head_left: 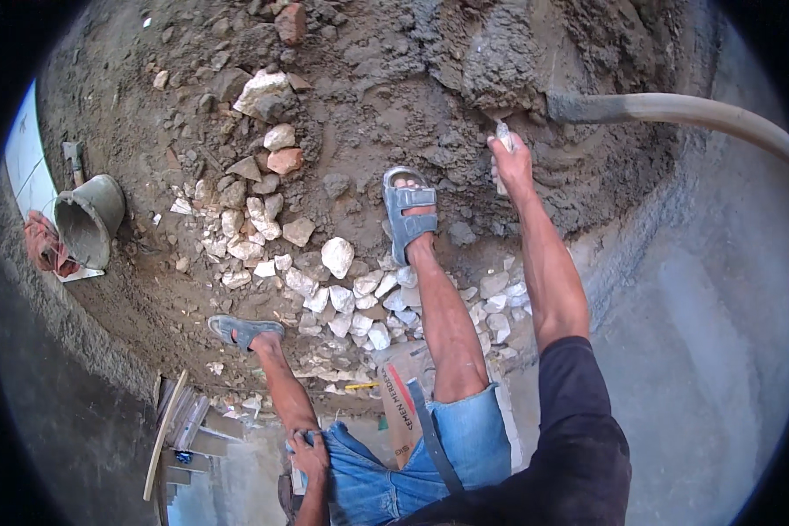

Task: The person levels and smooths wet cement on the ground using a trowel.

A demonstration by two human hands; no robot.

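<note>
My right hand (pixel 514 167) is closed around the pale, dirt-smeared handle of a trowel (pixel 503 136). The trowel's far end meets a heap of wet grey-brown mortar or soil (pixel 500 66), and most of its blade is hidden there. Down at the lower left, my left hand (pixel 309 453) lies with its fingers over my leg at the hem of my denim shorts (pixel 368 482), holding nothing. One sandalled foot (pixel 408 210) stands on the soil below the heap. The other sandalled foot (pixel 245 333) is planted farther left.
A long pale pole (pixel 675 109) reaches from the heap to the right edge. Broken white stones (pixel 337 257) lie in a band around my feet. At left are a mortar-stained bucket (pixel 103 206), a reddish cloth (pixel 44 241) and a hand tool (pixel 74 159). A printed paper sack (pixel 401 403) lies below me.
</note>
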